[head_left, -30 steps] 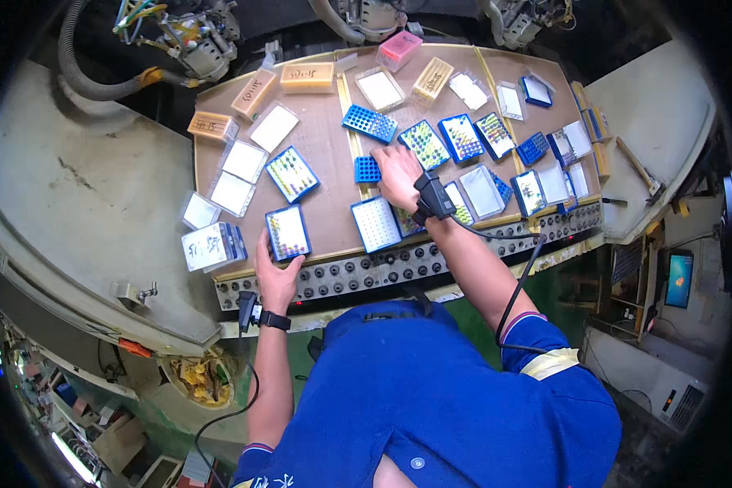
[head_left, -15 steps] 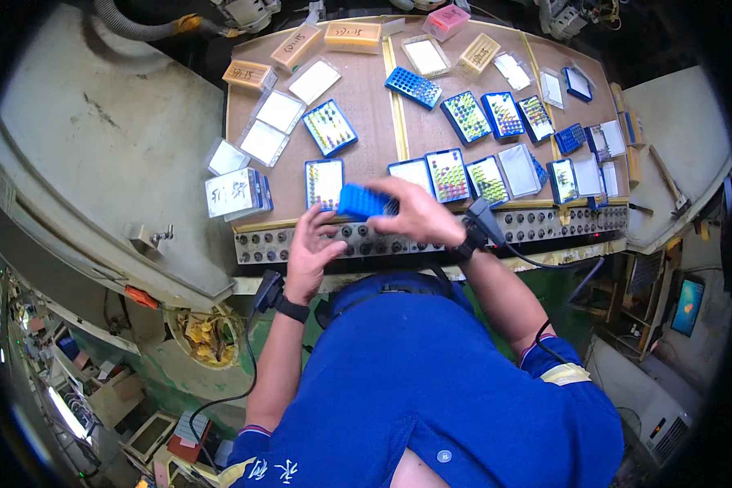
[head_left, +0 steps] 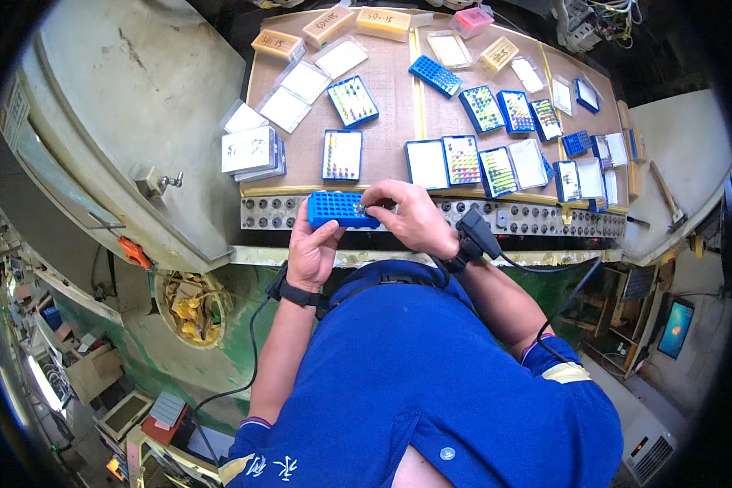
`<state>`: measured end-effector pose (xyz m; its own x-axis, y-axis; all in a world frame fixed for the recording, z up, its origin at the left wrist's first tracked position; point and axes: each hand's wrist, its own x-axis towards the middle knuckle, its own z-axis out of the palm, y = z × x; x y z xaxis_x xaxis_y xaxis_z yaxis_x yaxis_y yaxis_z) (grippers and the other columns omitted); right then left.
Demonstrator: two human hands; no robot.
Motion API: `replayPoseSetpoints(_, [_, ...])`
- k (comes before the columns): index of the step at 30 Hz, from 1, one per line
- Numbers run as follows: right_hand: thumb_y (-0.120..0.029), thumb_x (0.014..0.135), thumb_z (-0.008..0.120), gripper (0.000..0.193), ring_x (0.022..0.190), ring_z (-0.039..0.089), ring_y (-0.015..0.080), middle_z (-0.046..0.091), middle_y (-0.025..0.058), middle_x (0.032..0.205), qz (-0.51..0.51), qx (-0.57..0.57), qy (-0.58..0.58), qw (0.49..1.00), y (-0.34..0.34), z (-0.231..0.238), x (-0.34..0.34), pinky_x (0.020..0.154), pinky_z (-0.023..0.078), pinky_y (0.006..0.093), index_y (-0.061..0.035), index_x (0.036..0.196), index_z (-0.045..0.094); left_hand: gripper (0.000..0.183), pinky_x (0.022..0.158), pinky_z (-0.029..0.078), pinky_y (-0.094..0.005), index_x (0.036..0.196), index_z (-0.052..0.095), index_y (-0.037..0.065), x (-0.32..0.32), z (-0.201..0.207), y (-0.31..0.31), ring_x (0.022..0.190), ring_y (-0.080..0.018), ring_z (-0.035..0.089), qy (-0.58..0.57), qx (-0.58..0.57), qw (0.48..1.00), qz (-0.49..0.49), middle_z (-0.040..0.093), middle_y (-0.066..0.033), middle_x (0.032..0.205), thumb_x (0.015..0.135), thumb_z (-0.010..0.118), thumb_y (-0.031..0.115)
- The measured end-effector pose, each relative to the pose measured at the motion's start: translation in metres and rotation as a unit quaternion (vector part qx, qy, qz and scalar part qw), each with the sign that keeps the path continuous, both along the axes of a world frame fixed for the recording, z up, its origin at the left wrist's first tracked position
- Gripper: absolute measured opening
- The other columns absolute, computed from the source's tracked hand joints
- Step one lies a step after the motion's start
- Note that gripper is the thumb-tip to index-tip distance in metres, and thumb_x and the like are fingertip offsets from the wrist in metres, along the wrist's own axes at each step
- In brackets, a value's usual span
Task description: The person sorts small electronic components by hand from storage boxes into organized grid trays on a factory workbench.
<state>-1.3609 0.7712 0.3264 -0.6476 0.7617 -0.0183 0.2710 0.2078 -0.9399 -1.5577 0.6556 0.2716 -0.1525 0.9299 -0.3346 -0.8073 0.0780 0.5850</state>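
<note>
A blue block with rows of holes (head_left: 331, 208) is held level above the front edge of the board. My left hand (head_left: 311, 259) grips its left end, with the thumb along the near side. At the block's right end my right hand (head_left: 415, 218) is closed in a pinch over the holes. Something small and metallic shows by its fingertips, too small and covered to name. Just beyond the block lies a blue-rimmed case (head_left: 342, 156) with small coloured-tipped pieces standing in rows. An open blue case with a white lid (head_left: 427, 165) lies to the right of it.
More blue cases (head_left: 481, 110) of coloured-tipped pieces spread over the right half. Stacked clear boxes (head_left: 250, 152) stand at the left, yellow boxes (head_left: 384, 23) at the back. A metal strip with round knobs (head_left: 537, 222) lines the front edge. A hammer (head_left: 667, 195) lies far right.
The blue block has gone from my right hand into my left and now lies level. My right fingers have closed in a pinch at its right end. The whole view has shifted a little.
</note>
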Motion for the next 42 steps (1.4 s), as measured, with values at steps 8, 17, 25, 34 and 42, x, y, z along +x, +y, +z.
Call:
replayPoseSetpoints(8, [-0.003, 0.088, 0.076, 0.014, 0.092, 0.075, 0.0284, 0.076, 0.0149, 0.097, 0.013, 0.000, -0.028, 1.000, -0.003, -0.001, -0.015, 0.084, 0.059, 0.0381, 0.0000, 0.102, 0.075, 0.062, 0.106, 0.054, -0.0369, 0.147, 0.050, 0.009, -0.006, -0.006, -0.010, 0.126, -0.0231, 0.064, 0.035, 0.006, 0.999, 0.022, 0.062, -0.0117, 0.142, 0.092, 0.067, -0.013])
replayPoseSetpoints(17, [-0.006, 0.091, 0.075, 0.013, 0.087, 0.072, 0.0252, 0.074, 0.0138, 0.092, 0.016, 0.021, -0.021, 0.999, 0.011, -0.032, -0.028, 0.081, 0.057, 0.0374, 0.0014, 0.101, 0.073, 0.064, 0.106, 0.054, -0.0377, 0.147, 0.051, 0.008, -0.022, -0.028, -0.006, 0.126, -0.0228, 0.064, 0.096, -0.018, 0.995, 0.014, 0.063, -0.0121, 0.143, 0.090, 0.069, -0.014])
replayPoseSetpoints(25, [-0.010, 0.096, 0.073, 0.014, 0.082, 0.068, 0.0182, 0.072, 0.0115, 0.088, -0.123, -0.013, -0.054, 0.991, 0.059, -0.092, -0.042, 0.077, 0.055, 0.0338, 0.0029, 0.100, 0.069, 0.055, 0.103, 0.053, -0.0432, 0.148, 0.051, 0.008, -0.035, -0.037, -0.001, 0.120, -0.0251, 0.066, -0.007, -0.046, 0.999, 0.020, 0.066, -0.0109, 0.135, 0.097, 0.062, -0.007])
replayPoseSetpoints(34, [-0.007, 0.092, 0.073, 0.013, 0.084, 0.070, 0.0326, 0.071, 0.0187, 0.090, -0.108, 0.055, -0.108, 0.987, 0.055, -0.084, -0.048, 0.078, 0.055, 0.0419, 0.0020, 0.099, 0.068, 0.053, 0.106, 0.052, -0.0427, 0.146, 0.053, 0.006, -0.039, -0.043, 0.000, 0.120, -0.0257, 0.067, -0.021, -0.028, 0.999, 0.023, 0.068, -0.0112, 0.133, 0.096, 0.065, -0.005])
replayPoseSetpoints(42, [-0.003, 0.092, 0.069, 0.008, 0.094, 0.067, 0.0372, 0.067, 0.0173, 0.095, -0.017, 0.204, -0.122, 0.971, 0.057, -0.077, -0.049, 0.082, 0.054, 0.0452, 0.0006, 0.099, 0.070, 0.054, 0.107, 0.051, -0.0427, 0.148, 0.052, 0.005, -0.041, -0.045, -0.005, 0.121, -0.0265, 0.066, -0.022, -0.044, 0.998, 0.039, 0.067, -0.0122, 0.134, 0.096, 0.065, -0.006])
